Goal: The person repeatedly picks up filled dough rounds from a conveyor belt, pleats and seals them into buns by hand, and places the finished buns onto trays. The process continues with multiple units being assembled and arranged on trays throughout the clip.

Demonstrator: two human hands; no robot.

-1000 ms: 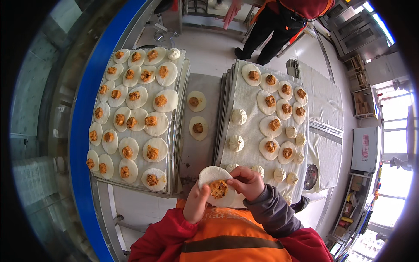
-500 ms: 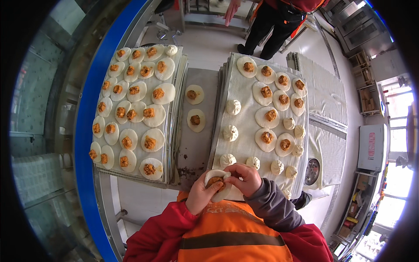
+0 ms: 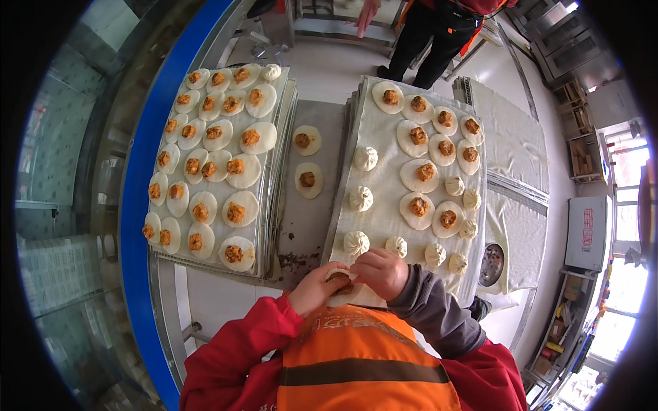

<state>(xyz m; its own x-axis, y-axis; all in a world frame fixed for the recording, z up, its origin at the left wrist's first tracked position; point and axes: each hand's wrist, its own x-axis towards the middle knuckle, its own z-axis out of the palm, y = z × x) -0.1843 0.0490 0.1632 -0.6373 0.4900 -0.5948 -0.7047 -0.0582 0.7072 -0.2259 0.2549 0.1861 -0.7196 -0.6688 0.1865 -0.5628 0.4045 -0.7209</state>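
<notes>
A filled bun wrapper (image 3: 349, 296) is held up in front of my orange apron, its orange-brown filling partly showing. My left hand (image 3: 312, 291) is closed round its left side, the thumb lying over the filling. With pinched fingers my right hand (image 3: 384, 274) grips the wrapper's far right edge; the back of the hand hides part of the dough. Beyond my hands, the cloth-covered right tray (image 3: 384, 226) bears flat wrappers topped with filling and several pleated buns (image 3: 356, 242). The left tray (image 3: 271, 198) carries rows of filled wrappers (image 3: 236, 214) and one closed bun (image 3: 271, 72) in its far right corner.
Between the trays, a grey surface (image 3: 315, 226) holds two filled wrappers (image 3: 307, 179) and dark crumbs. A blue edge (image 3: 137, 205) runs along the left. Cloth-covered racks (image 3: 507, 137) stand at right, near a round metal dish (image 3: 491, 264). Another person (image 3: 432, 38) stands at the far side.
Both hands stay on the wrapper. My right hand has turned over it, and less of the filling shows. The whole view has shifted slightly.
</notes>
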